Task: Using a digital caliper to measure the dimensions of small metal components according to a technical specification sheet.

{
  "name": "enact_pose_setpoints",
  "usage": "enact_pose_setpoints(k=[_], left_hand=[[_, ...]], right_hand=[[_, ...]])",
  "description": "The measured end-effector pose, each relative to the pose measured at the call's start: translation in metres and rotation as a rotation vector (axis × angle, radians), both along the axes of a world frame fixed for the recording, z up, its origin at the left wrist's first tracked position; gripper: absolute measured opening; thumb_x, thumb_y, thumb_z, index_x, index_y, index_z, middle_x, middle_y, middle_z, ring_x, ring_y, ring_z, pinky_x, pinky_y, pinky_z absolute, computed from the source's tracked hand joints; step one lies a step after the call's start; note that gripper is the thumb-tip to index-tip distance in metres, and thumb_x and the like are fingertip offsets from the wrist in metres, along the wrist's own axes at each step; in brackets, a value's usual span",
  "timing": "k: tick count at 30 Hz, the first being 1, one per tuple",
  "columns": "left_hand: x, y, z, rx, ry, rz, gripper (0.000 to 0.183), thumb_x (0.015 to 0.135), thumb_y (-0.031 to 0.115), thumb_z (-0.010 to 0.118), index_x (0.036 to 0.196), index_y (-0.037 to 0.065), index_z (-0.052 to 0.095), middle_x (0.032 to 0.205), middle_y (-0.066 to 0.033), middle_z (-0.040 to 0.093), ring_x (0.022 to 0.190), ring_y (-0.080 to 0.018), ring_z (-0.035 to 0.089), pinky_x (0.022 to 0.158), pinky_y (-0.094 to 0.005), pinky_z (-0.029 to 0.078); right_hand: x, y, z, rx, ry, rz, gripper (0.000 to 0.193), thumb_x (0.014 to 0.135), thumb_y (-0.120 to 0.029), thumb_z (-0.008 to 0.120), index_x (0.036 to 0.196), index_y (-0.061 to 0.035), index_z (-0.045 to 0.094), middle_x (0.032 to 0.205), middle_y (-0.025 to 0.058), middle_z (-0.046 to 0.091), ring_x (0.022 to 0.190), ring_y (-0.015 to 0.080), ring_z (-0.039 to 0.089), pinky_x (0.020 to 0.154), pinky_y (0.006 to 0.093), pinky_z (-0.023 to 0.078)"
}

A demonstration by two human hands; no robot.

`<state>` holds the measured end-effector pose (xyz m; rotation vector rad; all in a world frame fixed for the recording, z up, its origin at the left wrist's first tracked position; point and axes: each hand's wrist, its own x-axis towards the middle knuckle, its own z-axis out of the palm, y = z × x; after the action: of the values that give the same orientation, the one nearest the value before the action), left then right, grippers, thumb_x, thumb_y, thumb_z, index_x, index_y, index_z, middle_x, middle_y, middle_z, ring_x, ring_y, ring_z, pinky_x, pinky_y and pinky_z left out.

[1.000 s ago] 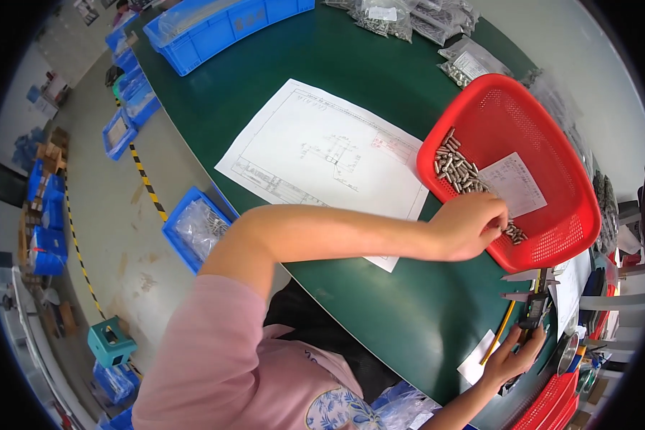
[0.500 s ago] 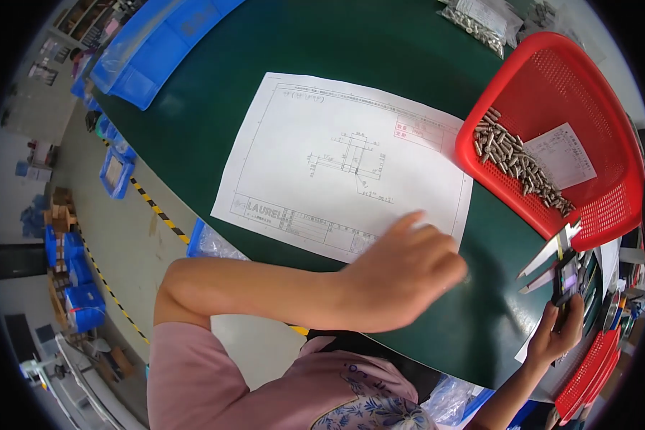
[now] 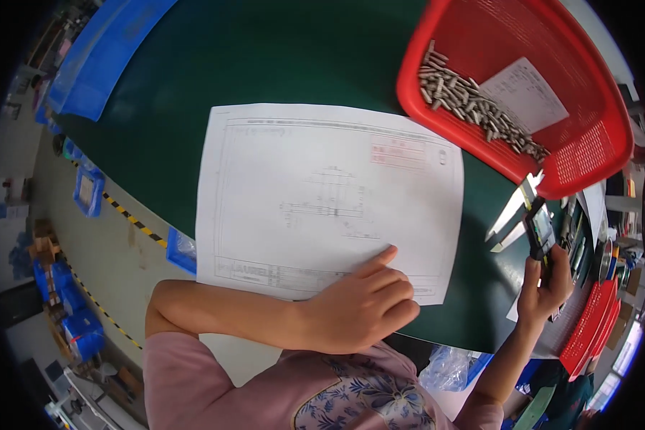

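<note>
A white sheet with a technical drawing lies on the green table. Over its lower edge rests my left hand, its index finger stretched onto the paper below the drawn part. The other fingers of that hand are loosely curled, and I see nothing in them. To the right, my right hand grips a digital caliper by its body. The caliper's metal jaws are spread apart with nothing between them, pointing toward the sheet. Just beyond them stands a red plastic basket holding many small metal pins.
A paper slip lies inside the red basket. Blue bins stand at the table's far left. Another red basket and several tools crowd the right side. A clear plastic bag hangs by the near edge.
The whole view has shifted and turned slightly. My left hand has settled lower on the sheet, its index fingertip now by the drawing's lower part. The caliper stays in my right hand.
</note>
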<state>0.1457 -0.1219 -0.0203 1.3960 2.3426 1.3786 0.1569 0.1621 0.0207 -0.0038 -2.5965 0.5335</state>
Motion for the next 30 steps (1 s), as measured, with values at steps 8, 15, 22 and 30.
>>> enact_pose_setpoints(k=[8,15,22,30], left_hand=[[-0.010,-0.050,0.015,-0.236,0.069,0.354,0.007,0.078,0.001,0.048,0.085,0.001,0.047,0.100,-0.0176,0.053,0.099,-0.0324,0.050,0.100,-0.0488,0.025],[-0.028,-0.095,-0.023,-0.161,-0.007,0.679,0.025,0.086,0.018,0.056,0.097,-0.004,0.052,0.091,-0.0170,0.054,0.081,-0.0242,0.052,0.074,-0.0345,0.043],[-0.072,-0.101,-0.026,-0.095,0.093,0.789,0.024,0.082,0.022,0.062,0.087,0.000,0.054,0.079,-0.0116,0.054,0.069,-0.0215,0.050,0.065,-0.0336,0.044],[-0.107,-0.064,0.013,-0.349,0.198,0.676,0.021,0.080,0.019,0.062,0.093,0.003,0.057,0.087,-0.0164,0.057,0.081,-0.0227,0.054,0.076,-0.0326,0.044]], right_hand=[[0.015,0.007,-0.005,0.074,0.070,-0.012,0.038,0.065,-0.041,0.067,0.067,-0.0081,0.048,0.058,0.0065,0.048,0.050,0.0256,0.052,0.042,0.0347,0.038],[0.072,0.035,-0.002,0.132,0.107,-0.276,0.039,0.063,-0.045,0.067,0.063,-0.0097,0.051,0.052,0.0032,0.046,0.043,0.0239,0.049,0.038,0.0326,0.034],[0.115,0.043,0.002,0.081,0.144,-0.462,0.042,0.062,-0.046,0.067,0.060,-0.0089,0.048,0.052,0.0048,0.045,0.045,0.0253,0.050,0.038,0.0336,0.035],[0.304,0.082,0.054,0.244,0.397,-1.574,0.036,0.063,-0.031,0.077,0.068,-0.0035,0.054,0.060,0.0009,0.049,0.053,0.0087,0.043,0.047,0.0250,0.034]])
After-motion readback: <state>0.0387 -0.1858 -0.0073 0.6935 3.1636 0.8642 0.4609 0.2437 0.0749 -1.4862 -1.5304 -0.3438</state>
